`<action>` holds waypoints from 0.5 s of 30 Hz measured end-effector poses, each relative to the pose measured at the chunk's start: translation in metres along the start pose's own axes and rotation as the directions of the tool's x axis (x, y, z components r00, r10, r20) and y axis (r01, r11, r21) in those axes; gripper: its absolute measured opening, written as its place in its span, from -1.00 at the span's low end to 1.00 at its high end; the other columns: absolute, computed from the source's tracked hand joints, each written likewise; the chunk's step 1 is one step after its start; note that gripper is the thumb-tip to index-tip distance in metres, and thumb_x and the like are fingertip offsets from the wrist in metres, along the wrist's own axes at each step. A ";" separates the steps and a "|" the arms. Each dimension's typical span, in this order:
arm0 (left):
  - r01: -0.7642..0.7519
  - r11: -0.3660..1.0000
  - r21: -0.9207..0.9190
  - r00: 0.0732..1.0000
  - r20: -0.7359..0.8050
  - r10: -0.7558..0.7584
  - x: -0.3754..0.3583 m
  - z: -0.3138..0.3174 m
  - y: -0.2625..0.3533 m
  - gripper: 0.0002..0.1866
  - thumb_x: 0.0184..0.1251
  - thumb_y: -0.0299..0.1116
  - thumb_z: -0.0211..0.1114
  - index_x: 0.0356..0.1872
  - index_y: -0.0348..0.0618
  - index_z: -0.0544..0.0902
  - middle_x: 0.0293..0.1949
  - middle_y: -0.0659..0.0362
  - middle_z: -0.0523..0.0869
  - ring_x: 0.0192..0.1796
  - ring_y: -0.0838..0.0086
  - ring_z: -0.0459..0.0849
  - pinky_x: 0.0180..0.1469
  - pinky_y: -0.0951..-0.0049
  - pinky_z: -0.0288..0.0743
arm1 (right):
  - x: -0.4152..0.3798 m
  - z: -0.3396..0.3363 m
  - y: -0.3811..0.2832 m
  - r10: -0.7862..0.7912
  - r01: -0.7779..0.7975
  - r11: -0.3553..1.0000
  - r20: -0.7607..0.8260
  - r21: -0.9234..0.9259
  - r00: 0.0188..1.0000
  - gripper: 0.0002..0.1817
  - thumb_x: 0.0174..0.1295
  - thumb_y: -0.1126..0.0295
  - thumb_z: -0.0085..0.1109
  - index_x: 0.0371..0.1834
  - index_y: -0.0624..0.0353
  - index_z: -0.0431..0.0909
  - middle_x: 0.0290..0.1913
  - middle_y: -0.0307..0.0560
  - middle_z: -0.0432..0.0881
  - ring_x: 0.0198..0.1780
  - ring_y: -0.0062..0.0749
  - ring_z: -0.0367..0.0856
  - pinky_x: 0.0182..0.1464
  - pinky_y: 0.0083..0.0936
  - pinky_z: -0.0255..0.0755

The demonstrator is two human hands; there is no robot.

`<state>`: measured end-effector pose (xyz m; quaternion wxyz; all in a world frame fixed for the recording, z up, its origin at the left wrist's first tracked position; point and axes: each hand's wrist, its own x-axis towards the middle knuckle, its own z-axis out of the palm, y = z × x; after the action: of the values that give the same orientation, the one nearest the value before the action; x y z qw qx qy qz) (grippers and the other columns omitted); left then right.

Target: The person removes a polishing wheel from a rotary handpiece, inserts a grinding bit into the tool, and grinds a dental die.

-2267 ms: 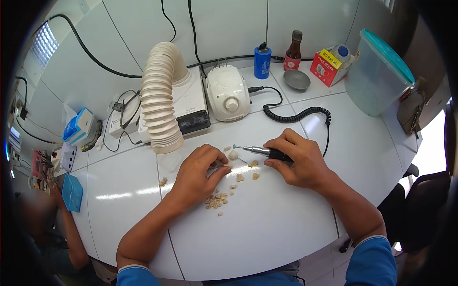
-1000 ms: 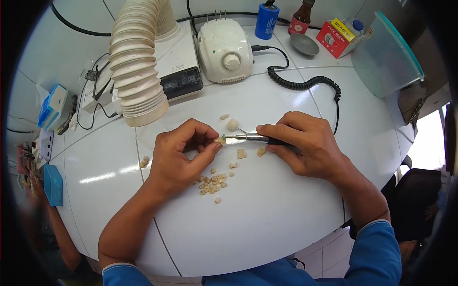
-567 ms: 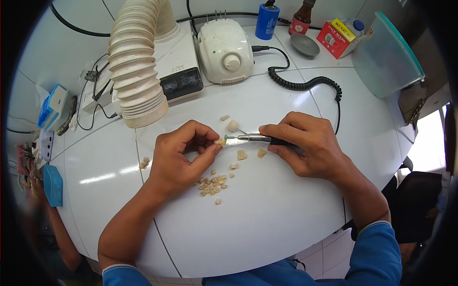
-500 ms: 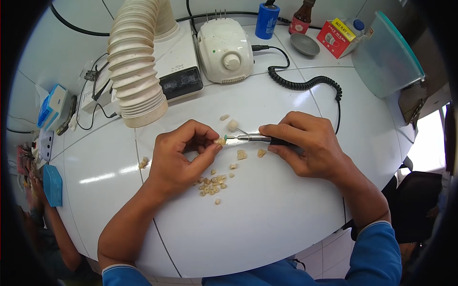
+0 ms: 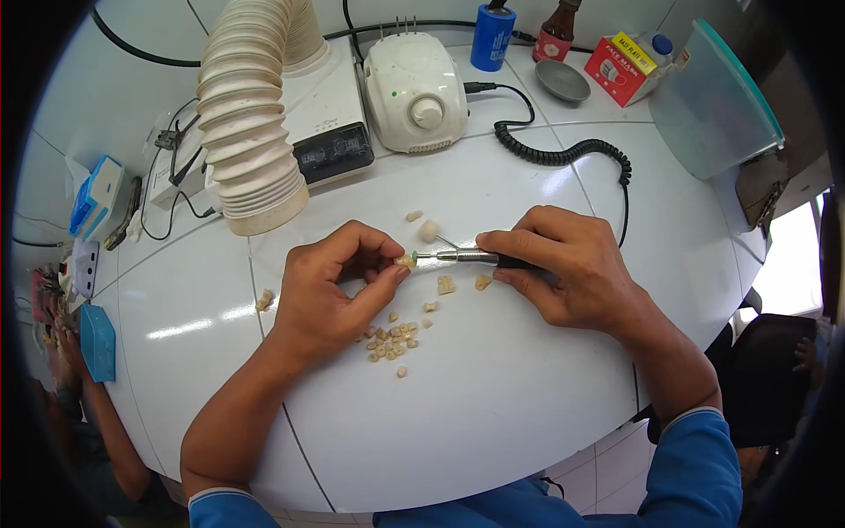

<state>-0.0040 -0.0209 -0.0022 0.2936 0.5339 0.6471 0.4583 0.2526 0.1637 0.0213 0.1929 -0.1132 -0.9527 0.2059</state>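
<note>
Between thumb and fingertips my left hand pinches a small yellowish tooth-like piece. My right hand holds a rotary handpiece with a silver front and dark rear. Its green tip touches or nearly touches the piece. Below my left hand lies a cluster of small tooth-coloured pieces. Two larger pieces, one and another, lie under the handpiece. Behind it is a white round bit on a thin metal shank.
A ribbed hose hangs at the back left, beside a white control unit with a coiled cable. Back right are a blue can, a grey dish and a clear bin. Another person's arm is far left.
</note>
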 end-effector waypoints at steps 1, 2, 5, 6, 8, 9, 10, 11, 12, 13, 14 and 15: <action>0.002 1.000 -0.001 1.000 0.000 -0.002 0.000 0.000 0.000 -0.84 0.54 -0.64 0.51 0.03 -0.34 0.75 -0.08 0.13 0.90 -0.01 0.54 0.89 0.19 0.45 0.80 | 0.000 0.000 0.000 0.000 0.000 1.000 0.001 -0.003 1.000 -0.62 0.30 0.38 0.65 0.19 -0.02 0.90 -0.24 -0.17 0.72 -0.27 -0.25 0.73 -0.28 -0.31 0.53; 0.003 1.000 -0.001 1.000 0.000 -0.003 0.000 0.000 0.000 -0.84 0.54 -0.64 0.51 0.03 -0.34 0.75 -0.08 0.13 0.90 -0.01 0.54 0.89 0.19 0.45 0.80 | 0.000 0.000 0.000 0.000 0.000 1.000 0.000 -0.003 1.000 -0.62 0.30 0.38 0.65 0.19 -0.02 0.90 -0.24 -0.17 0.72 -0.27 -0.25 0.73 -0.28 -0.31 0.53; -0.007 1.000 0.005 1.000 -0.001 0.007 0.000 0.000 0.000 -0.84 0.54 -0.64 0.51 0.03 -0.34 0.75 -0.08 0.13 0.90 -0.02 0.55 0.89 0.18 0.45 0.80 | 0.000 0.000 0.000 0.000 0.000 1.000 0.006 -0.006 1.000 -0.62 0.31 0.38 0.64 0.20 -0.02 0.90 -0.24 -0.17 0.72 -0.27 -0.25 0.73 -0.28 -0.31 0.53; -0.007 1.000 0.005 1.000 -0.001 0.007 0.000 0.000 0.000 -0.84 0.54 -0.64 0.51 0.03 -0.34 0.75 -0.08 0.13 0.90 -0.02 0.55 0.89 0.18 0.45 0.80 | 0.000 0.000 0.000 0.008 -0.008 1.000 -0.003 0.002 1.000 -0.62 0.31 0.38 0.64 0.20 -0.02 0.90 -0.24 -0.17 0.72 -0.27 -0.25 0.73 -0.28 -0.31 0.53; -0.006 1.000 0.015 1.000 0.001 0.006 0.000 0.000 0.002 -0.84 0.53 -0.64 0.52 0.03 -0.33 0.75 -0.09 0.14 0.90 -0.02 0.55 0.89 0.17 0.45 0.80 | 0.000 0.000 0.001 0.014 -0.014 1.000 -0.012 0.010 1.000 -0.62 0.31 0.38 0.64 0.20 -0.02 0.90 -0.24 -0.17 0.72 -0.27 -0.25 0.73 -0.28 -0.31 0.52; -0.006 1.000 0.015 1.000 0.001 0.006 0.000 0.000 0.001 -0.84 0.53 -0.64 0.52 0.03 -0.33 0.75 -0.09 0.14 0.90 -0.02 0.55 0.89 0.17 0.45 0.80 | 0.000 0.000 0.001 0.015 -0.015 1.000 -0.011 0.009 1.000 -0.62 0.31 0.38 0.64 0.20 -0.02 0.90 -0.24 -0.17 0.72 -0.27 -0.25 0.73 -0.28 -0.30 0.52; -0.006 1.000 0.010 1.000 -0.001 0.006 0.000 0.000 0.000 -0.84 0.53 -0.63 0.52 0.03 -0.33 0.75 -0.09 0.14 0.90 -0.02 0.55 0.89 0.16 0.46 0.79 | -0.001 0.000 0.001 0.015 -0.015 1.000 -0.009 0.008 1.000 -0.62 0.31 0.38 0.64 0.20 -0.02 0.90 -0.24 -0.17 0.72 -0.27 -0.24 0.72 -0.28 -0.30 0.52; -0.006 1.000 0.005 1.000 -0.003 0.006 0.000 0.000 0.000 -0.83 0.53 -0.62 0.53 0.03 -0.33 0.75 -0.09 0.14 0.90 -0.03 0.55 0.89 0.16 0.46 0.79 | 0.000 0.000 0.001 0.015 -0.015 1.000 -0.009 0.008 1.000 -0.62 0.31 0.38 0.64 0.20 -0.02 0.90 -0.24 -0.17 0.72 -0.27 -0.24 0.72 -0.28 -0.30 0.52; -0.007 1.000 0.005 1.000 -0.003 0.007 0.000 0.000 0.000 -0.83 0.53 -0.62 0.53 0.03 -0.33 0.75 -0.09 0.14 0.90 -0.03 0.55 0.89 0.16 0.46 0.79 | 0.000 -0.001 0.000 0.010 -0.010 1.000 -0.006 0.003 1.000 -0.62 0.31 0.38 0.64 0.20 -0.02 0.90 -0.24 -0.17 0.72 -0.27 -0.24 0.72 -0.28 -0.30 0.52; -0.001 1.000 0.008 1.000 -0.001 0.001 0.000 0.000 0.001 -0.83 0.53 -0.62 0.53 0.03 -0.33 0.75 -0.09 0.14 0.90 -0.02 0.55 0.89 0.16 0.46 0.79 | 0.000 -0.001 0.000 0.005 -0.005 1.000 -0.002 -0.002 1.000 -0.62 0.32 0.38 0.63 0.20 -0.02 0.90 -0.24 -0.17 0.72 -0.27 -0.24 0.72 -0.28 -0.30 0.52; 0.005 1.000 0.011 1.000 0.001 -0.005 0.000 0.000 0.001 -0.83 0.53 -0.61 0.54 0.02 -0.33 0.75 -0.09 0.14 0.90 -0.02 0.55 0.89 0.16 0.46 0.79 | 0.000 -0.001 0.000 0.006 -0.006 1.000 -0.002 -0.002 1.000 -0.62 0.32 0.38 0.63 0.20 -0.02 0.90 -0.24 -0.17 0.72 -0.27 -0.24 0.72 -0.28 -0.30 0.52; 0.006 1.000 0.011 1.000 0.002 -0.006 0.000 0.000 0.001 -0.83 0.53 -0.61 0.54 0.02 -0.33 0.75 -0.09 0.14 0.90 -0.02 0.55 0.89 0.16 0.46 0.79 | 0.000 -0.002 -0.001 0.004 -0.004 1.000 0.002 -0.008 1.000 -0.63 0.32 0.38 0.63 0.20 -0.01 0.90 -0.25 -0.17 0.72 -0.27 -0.24 0.72 -0.28 -0.30 0.52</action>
<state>-0.0037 -0.0208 -0.0010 0.2927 0.5342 0.6508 0.4532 0.2531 0.1639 0.0231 0.1911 -0.1158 -0.9535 0.2023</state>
